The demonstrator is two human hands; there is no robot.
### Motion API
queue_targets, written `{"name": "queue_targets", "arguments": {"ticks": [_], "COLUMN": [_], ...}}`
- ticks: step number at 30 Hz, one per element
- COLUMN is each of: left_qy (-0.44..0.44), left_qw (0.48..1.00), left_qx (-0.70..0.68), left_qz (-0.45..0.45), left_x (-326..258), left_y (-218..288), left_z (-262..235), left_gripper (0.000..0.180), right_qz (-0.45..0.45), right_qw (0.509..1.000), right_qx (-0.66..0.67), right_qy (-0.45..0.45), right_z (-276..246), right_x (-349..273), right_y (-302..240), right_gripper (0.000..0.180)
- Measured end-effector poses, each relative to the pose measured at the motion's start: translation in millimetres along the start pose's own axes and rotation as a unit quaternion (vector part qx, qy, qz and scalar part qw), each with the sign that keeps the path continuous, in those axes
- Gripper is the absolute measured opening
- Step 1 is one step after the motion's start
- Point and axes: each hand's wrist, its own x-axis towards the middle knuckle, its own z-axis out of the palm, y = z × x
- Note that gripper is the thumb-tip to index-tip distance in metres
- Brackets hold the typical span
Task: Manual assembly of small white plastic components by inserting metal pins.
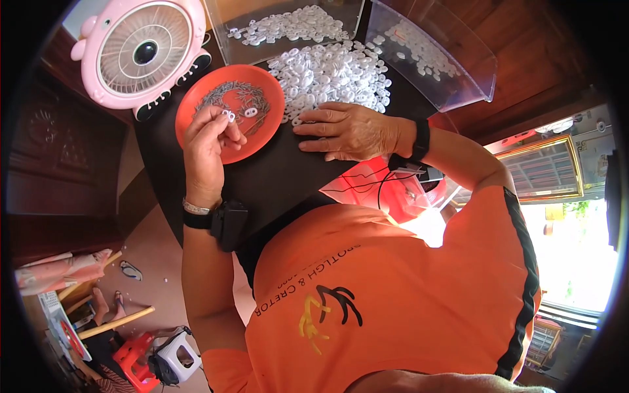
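My left hand (208, 147) is over the near left part of an orange-red plate (185, 116). Its fingertips pinch a small white plastic piece with two holes (228, 115). Many thin grey metal pins (226, 95) lie in the plate, and a second white two-holed piece (250, 112) is among them. My right hand (357, 133) rests palm down on the dark table (282, 177), fingers stretched out and slightly apart. Its fingertips are at the near edge of a large heap of white two-holed pieces (334, 75); what lies under the palm is hidden.
A pink animal-shaped fan (92, 72) stands at the far left. Behind the heap are a clear bin (229, 49) and a clear tray (481, 78), both with more white pieces. Black cables (360, 175) hang near my right wrist. Stools (137, 360) stand at lower left.
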Motion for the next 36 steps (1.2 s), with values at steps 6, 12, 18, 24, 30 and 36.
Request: {"name": "queue_targets", "arguments": {"ticks": [6,12,18,24,30,36], "left_qy": [0.040,0.088,0.107,0.099,0.075,0.091], "left_qw": [0.999,0.994,0.990,0.992,0.996,0.995], "left_qx": [-0.021,-0.040,-0.060,-0.053,-0.032,-0.018], "left_qz": [0.026,0.058,0.065,0.059,0.047,0.019], "left_x": [-1.0,1.2,4.4,3.1,4.2,4.8], "left_y": [-1.7,1.4,-0.5,2.5,0.7,3.2], "left_z": [1.3,-8.6,-14.7,-12.6,-14.0,-13.7], "left_gripper": [0.015,0.015,0.014,0.011,0.012,0.018], "right_qz": [0.014,0.050,0.070,0.106,0.081,0.076], "right_qw": [0.999,0.998,0.997,0.969,0.935,0.918], "right_qx": [-0.031,-0.034,-0.020,0.101,0.187,0.232], "right_qy": [-0.015,-0.006,0.028,0.198,0.290,0.313], "right_z": [4.6,7.3,-14.0,-46.1,-26.7,-4.0], "right_x": [-2.7,-2.7,8.1,70.6,141.2,154.4], "right_y": [28.4,51.0,45.7,31.0,19.9,22.1], "right_gripper": [0.040,0.043,0.038,0.032,0.022,0.019]}}
